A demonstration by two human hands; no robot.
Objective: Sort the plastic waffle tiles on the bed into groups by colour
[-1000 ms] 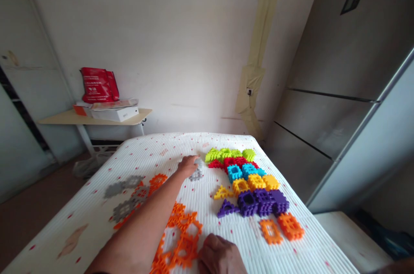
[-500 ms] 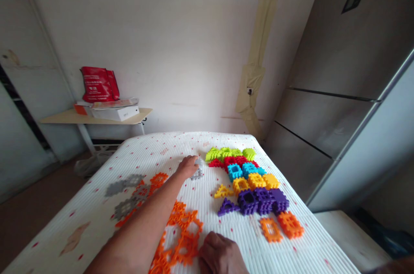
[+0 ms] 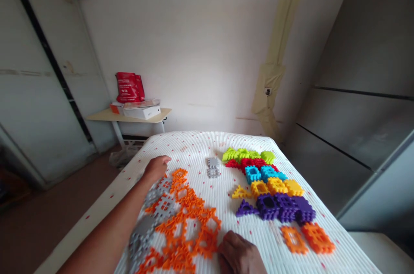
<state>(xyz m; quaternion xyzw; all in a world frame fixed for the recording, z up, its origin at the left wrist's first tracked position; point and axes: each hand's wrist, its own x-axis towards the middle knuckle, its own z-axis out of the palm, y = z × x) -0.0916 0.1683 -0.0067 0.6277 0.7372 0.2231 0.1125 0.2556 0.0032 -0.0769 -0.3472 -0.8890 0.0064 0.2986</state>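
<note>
"Fingers on the left hand: open or closed?"

"Partly curled. I can't tell whether they grip anything. Scattered grey pieces lie nearer the person than those fingertips, and a grey pair lies well to their right on the white spotted cover."

"And the right hand?"

"Its fingers bend under, tips hidden, so I can't tell if they hold something. Loose orange pieces spread just left of them. The purple triangle lies beyond them, and the orange square frame is off to their right."
</note>
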